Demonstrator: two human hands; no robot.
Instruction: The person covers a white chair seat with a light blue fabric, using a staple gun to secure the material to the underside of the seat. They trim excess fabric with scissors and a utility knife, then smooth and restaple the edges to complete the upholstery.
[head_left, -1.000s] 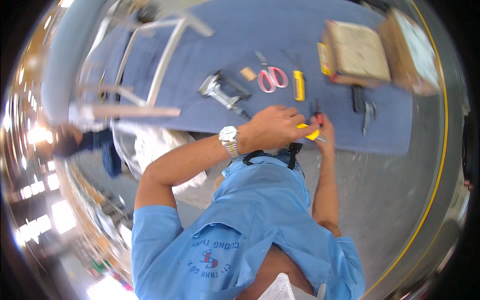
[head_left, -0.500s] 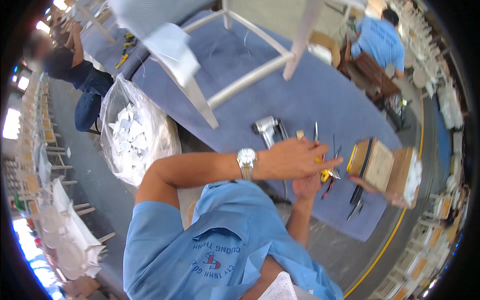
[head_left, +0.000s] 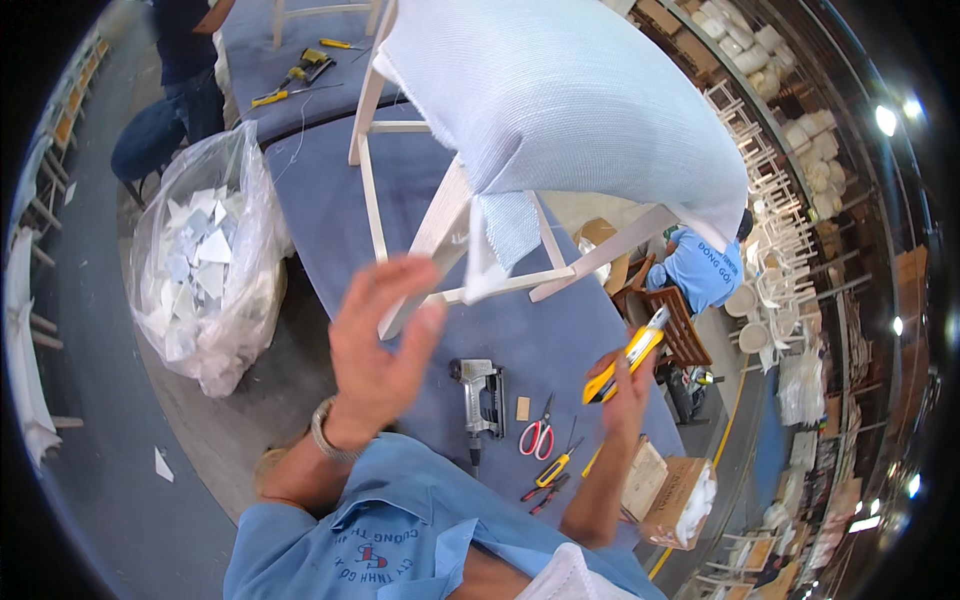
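Observation:
My right hand is closed around a yellow utility knife, its blade end tilted up and away to the right. My left hand, slightly blurred, is raised with fingers spread and holds nothing. It overlaps the near wooden leg of a chair in the picture; whether it touches the leg I cannot tell. Pale blue-grey woven fabric covers the chair's seat. From the seat's near corner a loose fabric flap hangs beside the leg. The bare wooden legs and rails stand on the blue-grey table.
On the table lie a staple gun, red-handled scissors, a yellow screwdriver and red-and-black pliers. A cardboard box is at the right. A clear bag of fabric scraps stands left. A co-worker sits beyond the table.
My left hand has swung from above the tools to the near chair leg, fingers now spread. The yellow knife is now raised in my right hand. The view has shifted, bringing the chair closer to centre.

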